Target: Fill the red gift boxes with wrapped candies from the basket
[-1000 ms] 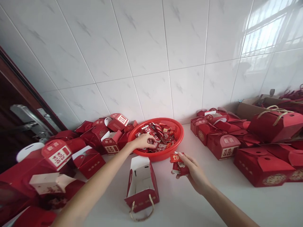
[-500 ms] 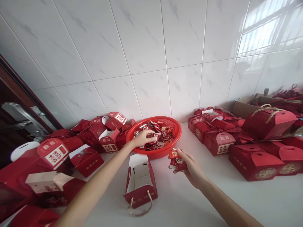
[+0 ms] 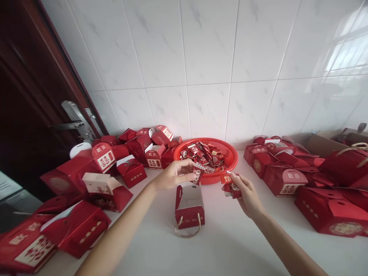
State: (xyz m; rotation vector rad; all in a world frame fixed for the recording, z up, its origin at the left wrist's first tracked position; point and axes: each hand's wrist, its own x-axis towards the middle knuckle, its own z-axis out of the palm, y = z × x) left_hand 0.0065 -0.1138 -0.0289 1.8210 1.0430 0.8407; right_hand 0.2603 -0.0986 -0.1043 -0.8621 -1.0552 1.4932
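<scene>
My left hand (image 3: 175, 175) pinches a red and white wrapped packet (image 3: 197, 174) just in front of the basket. Several red packets (image 3: 232, 186) are gripped in my right hand (image 3: 248, 193), to the right of an open box. That red box (image 3: 189, 216) has a white inside and a rope handle (image 3: 188, 232) hanging at its front; it stands below and between my hands. Behind it, a red plastic basket (image 3: 211, 178) holds a heap of small red packets (image 3: 204, 153).
Red gift boxes (image 3: 71, 168) crowd the left side, near a dark door (image 3: 25, 76) with a metal handle. More closed red boxes (image 3: 324, 211) and a cardboard carton (image 3: 322, 147) are on the right. A tiled wall (image 3: 207, 57) rises behind.
My left hand has lifted a packet out of the basket towards the open box. My right hand keeps its packets. The view has turned left, showing more of the door.
</scene>
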